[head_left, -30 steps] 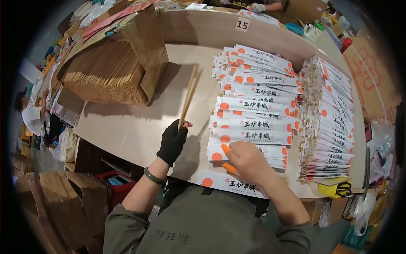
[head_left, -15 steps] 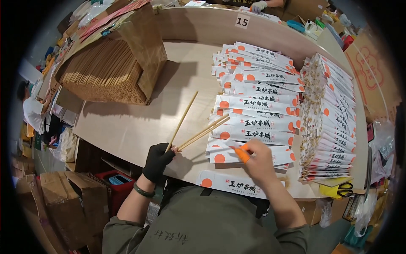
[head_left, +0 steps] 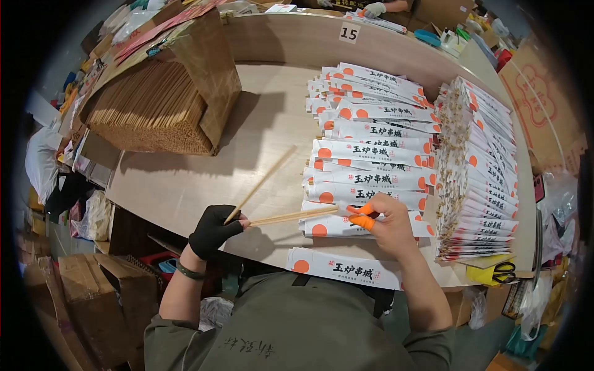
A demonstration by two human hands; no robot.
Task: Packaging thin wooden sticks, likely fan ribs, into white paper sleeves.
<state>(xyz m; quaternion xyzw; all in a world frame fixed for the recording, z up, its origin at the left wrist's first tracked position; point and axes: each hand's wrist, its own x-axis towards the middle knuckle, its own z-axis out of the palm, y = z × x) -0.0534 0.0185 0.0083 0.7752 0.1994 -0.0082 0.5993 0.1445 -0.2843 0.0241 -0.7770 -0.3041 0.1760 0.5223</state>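
Observation:
My left hand [head_left: 215, 232], in a black glove with bare fingertips, is closed on wooden chopsticks [head_left: 291, 216]. Two lie close together and point right, while a single chopstick [head_left: 263, 182] angles up and away from them. My right hand [head_left: 387, 226], with orange finger covers, pinches a white paper chopstick sleeve [head_left: 351, 211], mostly hidden by the fingers. The pair's tips are right by the sleeve's end; whether they are inside, I cannot tell. Beneath lies a pile of filled sleeves [head_left: 377, 151]. Flat sleeves [head_left: 346, 268] rest at the table's near edge.
An opened brown paper bundle of chopsticks [head_left: 148, 120] stands at the far left of the table [head_left: 266, 80]. A second stack of filled sleeves [head_left: 489, 167] is at the right, near yellow-wrapped scissors [head_left: 504, 272]. Across the partition shows another person's gloved hand [head_left: 375, 9].
The paired chopsticks have swung down and right, from slanting upward to nearly level, with their tips meeting my right hand's fingers. The single chopstick has tilted further right. My right hand has shifted slightly right.

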